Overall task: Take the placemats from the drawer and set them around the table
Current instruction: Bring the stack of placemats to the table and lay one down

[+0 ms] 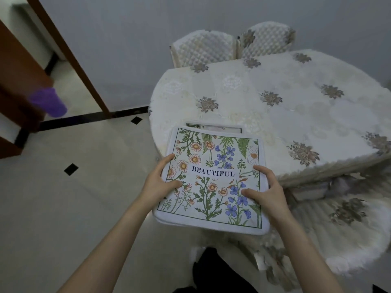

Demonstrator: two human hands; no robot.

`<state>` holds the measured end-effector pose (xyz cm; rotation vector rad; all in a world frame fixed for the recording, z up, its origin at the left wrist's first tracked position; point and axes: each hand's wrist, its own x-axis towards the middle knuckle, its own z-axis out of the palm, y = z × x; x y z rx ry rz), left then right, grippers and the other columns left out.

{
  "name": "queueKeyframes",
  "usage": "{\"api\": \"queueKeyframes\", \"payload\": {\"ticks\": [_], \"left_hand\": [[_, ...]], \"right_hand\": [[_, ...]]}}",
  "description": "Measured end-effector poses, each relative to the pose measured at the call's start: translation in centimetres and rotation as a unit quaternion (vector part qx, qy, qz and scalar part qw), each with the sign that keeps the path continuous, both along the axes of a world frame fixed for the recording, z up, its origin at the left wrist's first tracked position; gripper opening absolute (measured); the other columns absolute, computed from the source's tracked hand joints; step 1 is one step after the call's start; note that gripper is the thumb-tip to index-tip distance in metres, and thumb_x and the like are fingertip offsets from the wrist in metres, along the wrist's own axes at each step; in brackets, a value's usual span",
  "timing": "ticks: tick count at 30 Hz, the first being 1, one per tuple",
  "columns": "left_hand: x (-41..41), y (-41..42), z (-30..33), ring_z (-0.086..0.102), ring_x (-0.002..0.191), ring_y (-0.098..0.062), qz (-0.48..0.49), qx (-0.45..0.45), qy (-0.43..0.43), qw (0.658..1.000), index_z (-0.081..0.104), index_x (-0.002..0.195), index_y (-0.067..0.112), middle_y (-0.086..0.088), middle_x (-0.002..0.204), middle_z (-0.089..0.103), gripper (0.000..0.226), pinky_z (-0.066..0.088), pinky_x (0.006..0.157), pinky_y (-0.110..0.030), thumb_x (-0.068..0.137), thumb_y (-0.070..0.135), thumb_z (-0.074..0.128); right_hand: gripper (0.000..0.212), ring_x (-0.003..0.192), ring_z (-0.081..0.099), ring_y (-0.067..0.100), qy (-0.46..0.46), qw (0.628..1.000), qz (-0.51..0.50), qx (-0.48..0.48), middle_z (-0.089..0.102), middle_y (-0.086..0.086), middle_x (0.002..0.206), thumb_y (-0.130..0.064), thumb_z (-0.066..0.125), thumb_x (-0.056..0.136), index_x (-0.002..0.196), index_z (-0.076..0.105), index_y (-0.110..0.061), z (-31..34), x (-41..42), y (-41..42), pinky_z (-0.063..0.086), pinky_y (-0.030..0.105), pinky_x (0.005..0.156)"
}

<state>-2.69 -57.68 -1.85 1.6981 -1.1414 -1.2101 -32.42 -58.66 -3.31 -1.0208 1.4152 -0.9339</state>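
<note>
Both forearms reach forward, bare; left hand [164, 182] grips the left edge of the placemat stack [213, 178], thumb curled over the top face, fingers underneath and hidden; right hand [265, 192] grips the right edge the same way, thumb and forefinger on top. Stack is held tilted over the near-left rim of the round table [275, 106], far end above the tabletop, near end off the edge over the floor. Top mat is a rounded-corner fabric square, white border, printed with daisies, blue flowers and ferns, "BEAUTIFUL" across the middle; more mat edges show beneath it, count unclear. Table wears a cream embroidered tablecloth [347, 220] with grey-brown flower motifs, draping down the near side. Two chairs [230, 47] with quilted cream covers sit at the far edge. Brown wooden door frame [69, 56] left, blurred purple object [47, 102] beside it, pale tiled floor [63, 197] with black diamond insets
</note>
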Motion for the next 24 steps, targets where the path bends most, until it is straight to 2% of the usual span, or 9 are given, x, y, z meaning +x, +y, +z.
{"api": "queueKeyframes", "payload": {"ticks": [2,5,7,8,11,15,19,21,24], "left_hand": [[-0.1,-2.4,-1.4,0.069,0.087,-0.01,-0.005,0.002,0.006,1.0,0.044,0.138,0.036,0.005,0.118,0.062,0.078,0.057,0.065,-0.021,0.075,0.001,0.075],[-0.3,-6.1,-3.3,0.065,0.103,-0.017,-0.002,0.005,-0.001,1.0,0.044,0.139,0.036,0.003,0.125,0.059,0.078,0.056,0.074,-0.02,0.076,0.001,0.075],[-0.4,-8.4,-4.3,0.061,0.11,-0.017,-0.003,0.007,-0.018,1.0,0.043,0.139,0.035,0.004,0.129,0.056,0.077,0.052,0.075,-0.014,0.077,0.0,0.074],[-0.4,-9.6,-4.8,0.06,0.112,-0.017,-0.005,0.011,-0.023,1.0,0.042,0.139,0.036,0.004,0.131,0.055,0.077,0.053,0.078,-0.017,0.078,0.001,0.074],[-0.2,-12.9,-6.5,0.057,0.117,-0.019,-0.013,0.02,-0.047,0.999,0.041,0.141,0.036,0.001,0.136,0.053,0.077,0.052,0.093,-0.033,0.079,0.004,0.073],[0.2,-16.2,-8.3,0.053,0.116,-0.016,-0.019,0.032,-0.082,0.996,0.038,0.143,0.031,0.004,0.138,0.049,0.075,0.045,0.091,-0.025,0.081,0.006,0.071],[0.6,-18.6,-10.5,0.056,0.111,-0.017,-0.036,0.058,-0.098,0.993,0.035,0.142,0.034,0.006,0.128,0.054,0.075,0.043,0.088,-0.023,0.082,0.007,0.07],[0.8,-19.5,-11.2,0.057,0.105,-0.017,-0.045,0.07,-0.112,0.99,0.033,0.142,0.035,0.005,0.124,0.055,0.075,0.042,0.083,-0.022,0.082,0.009,0.07],[1.2,-20.0,-11.7,0.055,0.096,-0.016,-0.058,0.096,-0.149,0.982,0.025,0.146,0.033,0.002,0.116,0.056,0.082,0.042,0.078,-0.024,0.081,0.015,0.072]], "right_hand": [[0.064,0.086,0.064,-0.004,0.01,1.0,0.004,-0.002,0.051,-0.021,0.112,0.009,0.077,0.073,0.121,0.056,-0.029,-1.0,-0.2,-2.3,0.054,0.015,0.062],[0.068,0.104,0.064,0.018,0.026,1.0,0.009,0.009,0.055,-0.007,0.126,0.006,0.08,0.07,0.116,0.057,-0.038,-2.7,-0.4,-6.3,0.058,0.038,0.081],[0.07,0.106,0.064,0.027,0.039,0.999,0.014,0.018,0.056,-0.001,0.13,0.003,0.082,0.067,0.112,0.057,-0.046,-3.6,-0.2,-8.9,0.058,0.048,0.084],[0.071,0.105,0.065,0.029,0.046,0.999,0.013,0.022,0.056,0.001,0.129,0.003,0.082,0.067,0.11,0.057,-0.047,-4.0,-0.1,-10.2,0.058,0.049,0.082],[0.071,0.095,0.069,0.027,0.056,0.998,0.006,0.028,0.062,0.007,0.12,0.007,0.08,0.066,0.112,0.056,-0.042,-5.3,0.3,-13.6,0.06,0.048,0.076],[0.069,0.096,0.068,0.026,0.08,0.996,0.013,0.041,0.062,0.007,0.119,0.007,0.081,0.067,0.118,0.055,-0.03,-7.3,1.3,-16.9,0.058,0.049,0.081],[0.069,0.099,0.067,0.025,0.111,0.992,0.013,0.056,0.063,0.006,0.12,0.004,0.082,0.066,0.118,0.054,-0.032,-9.4,2.1,-18.8,0.057,0.048,0.085],[0.069,0.099,0.066,0.024,0.131,0.989,0.012,0.065,0.063,0.006,0.121,0.003,0.082,0.066,0.118,0.052,-0.031,-10.0,2.2,-19.4,0.057,0.041,0.084],[0.069,0.095,0.064,0.018,0.189,0.978,0.04,0.079,0.06,0.003,0.121,-0.003,0.08,0.071,0.125,0.046,-0.029,-10.4,2.4,-19.6,0.052,0.022,0.075]]}}
